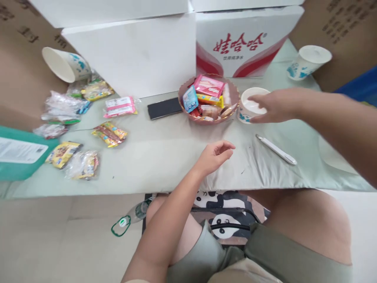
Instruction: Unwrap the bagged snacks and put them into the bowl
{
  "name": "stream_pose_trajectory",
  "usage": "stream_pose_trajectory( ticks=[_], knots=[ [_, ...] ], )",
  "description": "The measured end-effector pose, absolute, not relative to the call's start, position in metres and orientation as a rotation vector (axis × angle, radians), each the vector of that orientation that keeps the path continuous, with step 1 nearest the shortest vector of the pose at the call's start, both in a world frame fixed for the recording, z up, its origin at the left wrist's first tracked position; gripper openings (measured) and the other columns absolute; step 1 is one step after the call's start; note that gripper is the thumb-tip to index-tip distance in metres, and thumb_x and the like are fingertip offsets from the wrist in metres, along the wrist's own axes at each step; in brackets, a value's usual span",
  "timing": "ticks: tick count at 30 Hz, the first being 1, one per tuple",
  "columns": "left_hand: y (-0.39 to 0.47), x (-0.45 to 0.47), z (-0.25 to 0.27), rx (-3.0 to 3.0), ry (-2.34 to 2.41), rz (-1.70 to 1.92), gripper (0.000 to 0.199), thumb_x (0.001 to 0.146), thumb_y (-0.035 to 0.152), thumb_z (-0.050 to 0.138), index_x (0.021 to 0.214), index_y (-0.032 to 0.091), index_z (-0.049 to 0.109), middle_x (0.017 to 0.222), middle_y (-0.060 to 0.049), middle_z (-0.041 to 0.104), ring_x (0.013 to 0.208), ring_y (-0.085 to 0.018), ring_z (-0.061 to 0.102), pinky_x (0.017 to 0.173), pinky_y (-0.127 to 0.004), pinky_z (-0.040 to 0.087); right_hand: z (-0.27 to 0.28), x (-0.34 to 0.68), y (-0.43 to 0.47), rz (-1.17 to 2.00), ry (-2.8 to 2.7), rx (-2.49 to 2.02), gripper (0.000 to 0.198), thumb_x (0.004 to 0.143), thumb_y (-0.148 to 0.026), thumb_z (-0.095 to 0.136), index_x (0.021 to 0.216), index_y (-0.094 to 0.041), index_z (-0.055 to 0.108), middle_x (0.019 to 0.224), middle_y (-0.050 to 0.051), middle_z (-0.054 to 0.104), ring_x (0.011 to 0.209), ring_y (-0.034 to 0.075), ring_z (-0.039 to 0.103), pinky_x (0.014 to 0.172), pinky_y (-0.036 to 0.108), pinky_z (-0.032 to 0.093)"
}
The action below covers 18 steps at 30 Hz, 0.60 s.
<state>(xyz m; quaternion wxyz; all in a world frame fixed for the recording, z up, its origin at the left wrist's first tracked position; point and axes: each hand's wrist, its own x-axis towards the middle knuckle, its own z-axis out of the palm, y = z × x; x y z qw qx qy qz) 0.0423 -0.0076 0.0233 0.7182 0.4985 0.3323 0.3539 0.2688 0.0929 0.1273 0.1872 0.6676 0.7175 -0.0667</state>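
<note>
The blue-printed paper cup (245, 112) stands on the pale green tablecloth (153, 157), just right of the scalloped snack bowl (206, 122). The right hand (272, 105) has fingers over the cup's opening, thumb outside (gripping or not, I cannot tell); the left hand (214, 157) curls loosely, thumb and fingertips apart

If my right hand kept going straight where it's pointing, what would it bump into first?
The white paper cup, I think. Your right hand's fingers overlap it in the picture, so they may be touching it already; depth is hard to tell.
</note>
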Motion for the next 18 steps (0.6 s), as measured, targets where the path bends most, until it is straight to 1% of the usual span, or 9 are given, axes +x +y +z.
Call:
stream_pose_trajectory(
  ticks=[3, 5, 6, 8, 10, 12, 14, 16, 18],
  knots=[
    [-0.007, 0.028, 0.028, 0.982, 0.828, 0.936, 0.032, 0.079, 0.044, 0.080, 0.087, 0.021, 0.059, 0.061, 0.008, 0.050, 0.052, -0.008, 0.047, 0.053, -0.026, 0.037, 0.160, 0.224, 0.083, -0.046, 2.332, 1.814, 0.040, 0.085, -0.049, 0.078, 0.114, -0.022, 0.073, 0.099, 0.011, 0.073, 0.096, 0.031, 0.069, 0.079, 0.044, 0.046],
    [-0.006, 0.015, 0.032, 0.887, 0.924, 1.067, 0.041, 0.085, 0.054, 0.074, 0.075, 0.022, 0.051, 0.054, 0.008, 0.040, 0.045, -0.007, 0.037, 0.047, -0.026, 0.030, 0.170, 0.172, 0.079, -0.213, 2.697, 1.566, 0.023, 0.090, -0.036, 0.072, 0.110, -0.024, 0.074, 0.095, 0.006, 0.073, 0.093, 0.025, 0.068, 0.082, 0.041, 0.046],
    [-0.006, 0.008, 0.035, 0.835, 0.964, 1.137, 0.046, 0.089, 0.055, 0.070, 0.068, 0.022, 0.047, 0.052, 0.008, 0.036, 0.044, -0.007, 0.032, 0.046, -0.026, 0.027, 0.170, 0.142, 0.079, -0.325, 2.827, 1.424, 0.022, 0.091, -0.029, 0.068, 0.112, -0.024, 0.074, 0.099, 0.005, 0.075, 0.092, 0.024, 0.068, 0.083, 0.039, 0.047],
    [-0.005, -0.007, 0.040, 0.707, 1.001, 1.271, 0.054, 0.096, 0.049, 0.061, 0.057, 0.022, 0.036, 0.049, 0.006, 0.030, 0.044, -0.006, 0.028, 0.046, -0.026, 0.024, 0.159, 0.077, 0.081, -0.470, 2.927, 1.252, 0.029, 0.091, -0.021, 0.063, 0.118, -0.023, 0.072, 0.111, 0.005, 0.076, 0.095, 0.024, 0.069, 0.084, 0.038, 0.049],
    [-0.006, -0.020, 0.044, 0.551, 0.985, 1.338, 0.053, 0.100, 0.038, 0.051, 0.053, 0.021, 0.032, 0.048, 0.005, 0.028, 0.044, -0.007, 0.026, 0.046, -0.027, 0.022, 0.139, 0.013, 0.089, -0.568, 2.907, 1.190, 0.031, 0.090, -0.023, 0.065, 0.120, -0.023, 0.071, 0.115, 0.006, 0.076, 0.104, 0.028, 0.070, 0.086, 0.038, 0.050],
    [-0.008, -0.030, 0.045, 0.408, 0.953, 1.339, 0.047, 0.099, 0.028, 0.043, 0.054, 0.021, 0.033, 0.048, 0.004, 0.029, 0.043, -0.007, 0.024, 0.045, -0.026, 0.020, 0.116, -0.046, 0.098, -0.624, 2.857, 1.199, 0.040, 0.090, -0.032, 0.068, 0.129, -0.024, 0.067, 0.123, 0.009, 0.073, 0.111, 0.032, 0.069, 0.087, 0.040, 0.052],
    [-0.011, -0.037, 0.041, 0.318, 0.953, 1.335, 0.039, 0.094, 0.022, 0.047, 0.057, 0.021, 0.035, 0.049, 0.005, 0.032, 0.045, -0.007, 0.026, 0.047, -0.025, 0.023, 0.096, -0.096, 0.103, -0.651, 2.798, 1.205, 0.057, 0.089, -0.046, 0.070, 0.140, -0.022, 0.059, 0.134, 0.015, 0.068, 0.114, 0.035, 0.068, 0.087, 0.044, 0.055],
    [-0.014, -0.040, 0.033, 0.240, 0.972, 1.385, 0.030, 0.085, 0.021, 0.060, 0.062, 0.021, 0.042, 0.056, 0.003, 0.045, 0.054, -0.009, 0.043, 0.055, -0.025, 0.037, 0.081, -0.134, 0.102, -0.656, 2.758, 1.209, 0.075, 0.086, -0.054, 0.073, 0.150, -0.021, 0.051, 0.144, 0.019, 0.059, 0.116, 0.037, 0.067, 0.087, 0.046, 0.057],
    [-0.015, -0.041, 0.023, 0.184, 0.949, 1.428, 0.014, 0.082, 0.027, 0.068, 0.077, 0.022, 0.055, 0.078, -0.002, 0.065, 0.078, -0.016, 0.063, 0.073, -0.030, 0.052, 0.070, -0.158, 0.097, -0.643, 2.760, 1.200, 0.080, 0.085, -0.050, 0.076, 0.154, -0.024, 0.046, 0.152, 0.019, 0.052, 0.125, 0.038, 0.062, 0.093, 0.048, 0.057]
  ],
)
